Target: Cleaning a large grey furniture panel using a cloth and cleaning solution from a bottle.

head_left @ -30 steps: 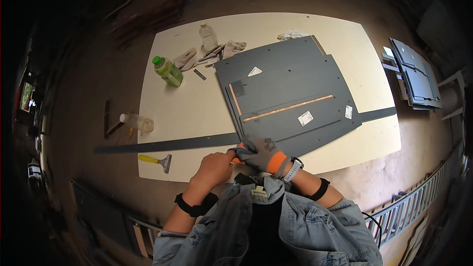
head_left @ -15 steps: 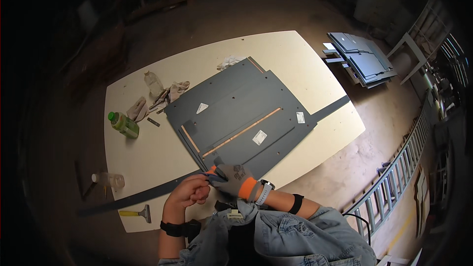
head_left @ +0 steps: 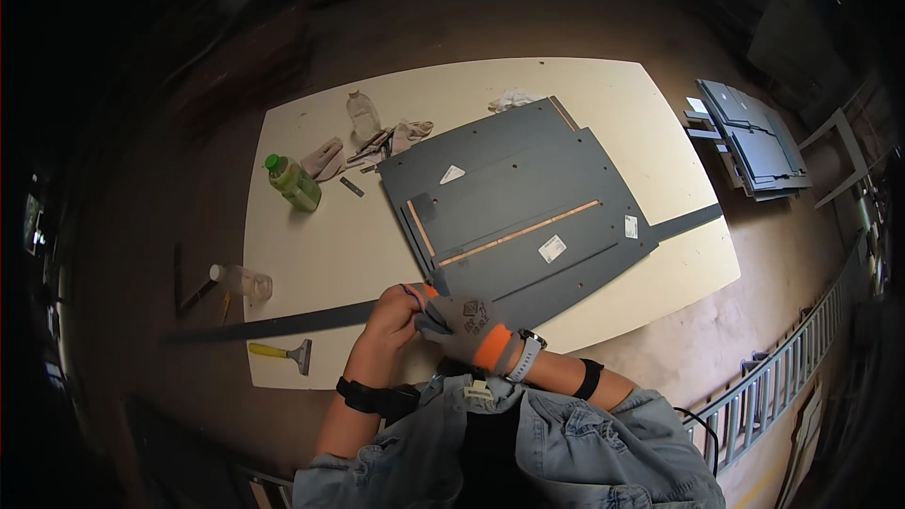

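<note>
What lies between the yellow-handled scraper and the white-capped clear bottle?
A long dark gray strip crosses the cream tabletop between the yellow-handled scraper and the white-capped clear bottle; this shows in the head view.

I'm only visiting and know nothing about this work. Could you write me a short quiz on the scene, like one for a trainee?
1. Multiple choice: which hand wears the grey glove with the orange cuff?
a) the left hand
b) the right hand

2. True or false: the yellow-handled scraper lies on the pale table, to the left of both hands in the picture.

3. Count: how many white labels show on the dark panels on the table?

Key: 1. b; 2. true; 3. three.
</note>
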{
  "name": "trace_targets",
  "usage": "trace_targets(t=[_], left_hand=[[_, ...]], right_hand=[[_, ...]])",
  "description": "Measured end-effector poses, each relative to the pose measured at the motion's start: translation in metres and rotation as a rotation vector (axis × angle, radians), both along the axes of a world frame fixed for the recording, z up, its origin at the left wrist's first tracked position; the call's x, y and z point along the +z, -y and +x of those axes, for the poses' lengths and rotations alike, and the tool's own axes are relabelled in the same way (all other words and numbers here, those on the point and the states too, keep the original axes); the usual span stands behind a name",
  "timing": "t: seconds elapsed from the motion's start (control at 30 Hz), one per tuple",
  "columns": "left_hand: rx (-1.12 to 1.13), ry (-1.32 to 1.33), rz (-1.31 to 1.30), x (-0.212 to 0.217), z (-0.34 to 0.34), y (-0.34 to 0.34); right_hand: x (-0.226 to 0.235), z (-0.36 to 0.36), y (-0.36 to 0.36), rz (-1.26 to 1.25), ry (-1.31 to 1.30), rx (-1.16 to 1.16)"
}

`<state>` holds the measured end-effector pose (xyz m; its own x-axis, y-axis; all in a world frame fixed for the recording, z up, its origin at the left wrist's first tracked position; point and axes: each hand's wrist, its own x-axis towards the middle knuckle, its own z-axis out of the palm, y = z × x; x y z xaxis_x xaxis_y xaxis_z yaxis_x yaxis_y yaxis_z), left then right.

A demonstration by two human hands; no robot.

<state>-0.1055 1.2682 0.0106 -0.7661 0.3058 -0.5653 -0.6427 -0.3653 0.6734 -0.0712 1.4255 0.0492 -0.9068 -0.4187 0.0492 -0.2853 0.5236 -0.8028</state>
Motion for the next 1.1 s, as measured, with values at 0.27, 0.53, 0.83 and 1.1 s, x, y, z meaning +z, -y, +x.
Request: trace_targets(t=[0.27,0.53,0.83,1.1], left_hand=[[0.150,-0.049,0.042,-0.006,0.010,0.011],[-0.092,-0.137,-0.036,0.004,-0.011,-0.038],[-0.226,-0.301,0.129,0.057,-0.027,-0.110],[-0.139,-0.284,0.307,0.071,-0.034,-0.117]], right_hand=[[0.007,-0.010,0.025,-0.042,-0.132,0.161],[0.002,0.002,0.018,0.263,-0.100,0.254],[-0.007,0.011,-0.031,0.056,-0.026,-0.103],[-0.011,0.016,-0.041,-0.017,-0.024,-0.213]])
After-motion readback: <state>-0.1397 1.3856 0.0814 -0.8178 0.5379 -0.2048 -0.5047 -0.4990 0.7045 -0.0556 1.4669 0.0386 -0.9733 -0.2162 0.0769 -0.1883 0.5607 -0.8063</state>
